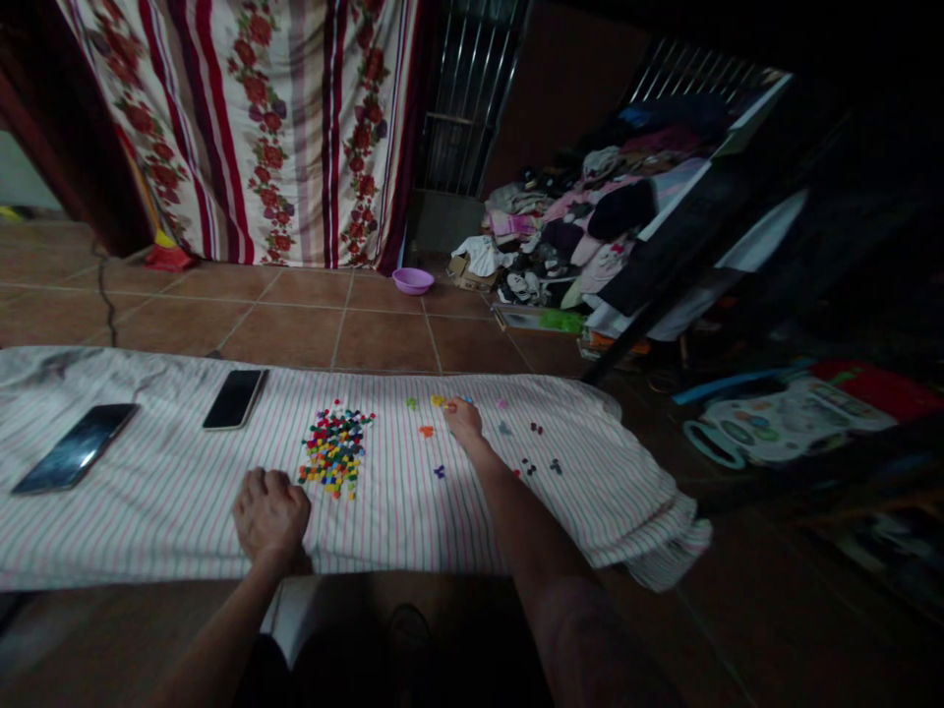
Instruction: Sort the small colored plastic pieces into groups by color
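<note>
Heap of small multicoloured cubes [335, 450]: on striped white cloth [177, 511]. Left hand [271, 513]: fingers curled together, near-left of heap. Right hand [464, 420]: right of heap, beside small yellow cubes [437, 400]; grip cannot be told.

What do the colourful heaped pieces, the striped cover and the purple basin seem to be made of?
Colourful pieces: probably plastic, given their saturated, uniform colours; too small to judge the finish.
Striped cover: fabric, matte, shown by its soft creases and bunched end.
Purple basin: likely plastic, smooth-looking, judging by its even colour and rounded form.
</note>
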The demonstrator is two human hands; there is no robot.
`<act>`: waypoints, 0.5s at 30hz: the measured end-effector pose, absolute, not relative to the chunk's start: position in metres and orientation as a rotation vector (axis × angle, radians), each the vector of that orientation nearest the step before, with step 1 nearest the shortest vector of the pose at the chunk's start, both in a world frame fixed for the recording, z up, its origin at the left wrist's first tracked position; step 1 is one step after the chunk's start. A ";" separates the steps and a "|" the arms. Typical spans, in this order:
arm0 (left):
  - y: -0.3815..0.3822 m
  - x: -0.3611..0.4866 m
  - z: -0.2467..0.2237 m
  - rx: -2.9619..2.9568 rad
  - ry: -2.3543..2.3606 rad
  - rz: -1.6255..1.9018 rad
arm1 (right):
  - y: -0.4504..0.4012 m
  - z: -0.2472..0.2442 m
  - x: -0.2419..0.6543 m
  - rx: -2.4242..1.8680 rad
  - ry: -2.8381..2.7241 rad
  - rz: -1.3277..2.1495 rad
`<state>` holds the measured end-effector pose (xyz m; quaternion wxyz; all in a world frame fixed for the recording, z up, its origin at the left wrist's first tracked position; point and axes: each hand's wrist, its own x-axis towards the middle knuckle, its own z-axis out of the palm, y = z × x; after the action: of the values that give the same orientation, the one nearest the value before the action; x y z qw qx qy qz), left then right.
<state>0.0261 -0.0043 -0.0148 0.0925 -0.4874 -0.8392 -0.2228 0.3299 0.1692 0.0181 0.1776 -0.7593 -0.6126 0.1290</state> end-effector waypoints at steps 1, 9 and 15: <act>-0.004 0.026 -0.016 -1.448 -2.483 -0.654 | 0.172 0.018 0.329 -2.163 -1.736 0.369; -0.004 0.026 -0.019 -1.439 -2.459 -0.641 | 0.187 0.012 0.321 -2.247 -1.750 0.363; -0.004 0.028 -0.012 -1.440 -2.515 -0.618 | 0.183 0.013 0.321 -2.187 -1.752 0.340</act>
<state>0.0277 -0.0043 -0.0119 0.0892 -0.4840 -0.8454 -0.2076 0.3211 0.1827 0.0132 0.1588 -0.7648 -0.6130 0.1189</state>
